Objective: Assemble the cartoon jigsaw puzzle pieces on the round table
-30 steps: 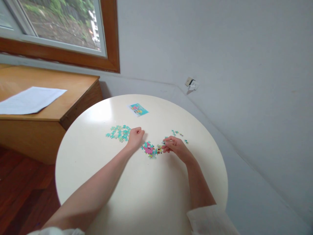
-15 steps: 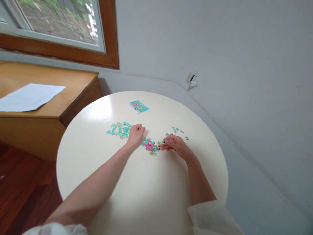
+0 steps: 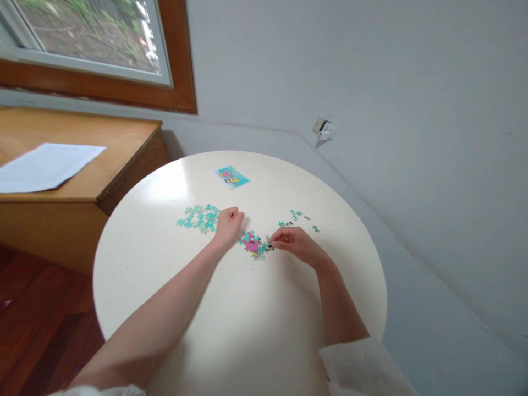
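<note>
Joined puzzle section [image 3: 252,243], with a pink figure on it, lies flat near the middle of the round table [image 3: 247,330]. From my remote seat I read the right hand [image 3: 296,243] as resting just right of it, wrist low and forearm running back toward the camera. Its thumb and forefinger are pinched together at the section's right edge. Whether a piece sits between the fingertips is too small for me to tell. The left hand [image 3: 229,222] is curled into a closed fist, knuckles up, set on the table just left of the section with the arm stretched out long. Beyond the fist lies a spread of loose teal pieces [image 3: 198,216]. A smaller scatter of pieces [image 3: 297,215] lies past the right hand. A picture card [image 3: 231,177] sits near the far rim. To the left stands a wooden desk [image 3: 124,165] bearing a paper sheet [image 3: 45,166].
</note>
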A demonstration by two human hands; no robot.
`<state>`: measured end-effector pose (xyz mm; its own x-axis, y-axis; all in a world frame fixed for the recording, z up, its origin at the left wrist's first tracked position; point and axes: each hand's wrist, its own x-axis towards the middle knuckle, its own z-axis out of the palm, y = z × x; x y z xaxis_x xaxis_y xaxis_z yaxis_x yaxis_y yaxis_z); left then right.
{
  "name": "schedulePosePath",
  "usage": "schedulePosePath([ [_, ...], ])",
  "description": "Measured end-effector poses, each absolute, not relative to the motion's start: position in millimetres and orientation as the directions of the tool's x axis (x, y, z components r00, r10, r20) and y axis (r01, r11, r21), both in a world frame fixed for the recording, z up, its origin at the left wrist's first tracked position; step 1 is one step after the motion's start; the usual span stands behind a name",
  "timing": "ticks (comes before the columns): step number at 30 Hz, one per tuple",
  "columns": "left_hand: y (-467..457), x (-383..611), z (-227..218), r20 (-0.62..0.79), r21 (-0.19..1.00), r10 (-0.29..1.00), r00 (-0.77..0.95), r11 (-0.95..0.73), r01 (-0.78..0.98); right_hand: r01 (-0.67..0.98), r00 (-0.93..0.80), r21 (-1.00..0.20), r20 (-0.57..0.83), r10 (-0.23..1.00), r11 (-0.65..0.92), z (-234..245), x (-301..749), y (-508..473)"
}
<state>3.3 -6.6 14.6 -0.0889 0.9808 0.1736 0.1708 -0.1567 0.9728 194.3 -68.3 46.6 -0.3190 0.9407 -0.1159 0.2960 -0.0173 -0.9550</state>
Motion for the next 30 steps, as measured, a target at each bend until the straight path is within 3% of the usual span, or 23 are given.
schedulePosePath([
  [10, -4.1, 3.2, 8.4, 0.208, 0.966, 0.974, -0.088, -0.191, 0.175, 0.387, -0.375, -0.921, -0.194, 0.907, -0.037, 43.4, 189.7, -68.0],
  [30, -6.4, 2.9, 15.1, 0.186, 0.969, 0.979, -0.086, -0.168, 0.179, 0.486, -0.366, -0.874, -0.199, 0.909, 0.004, 37.3, 188.8, -66.4],
])
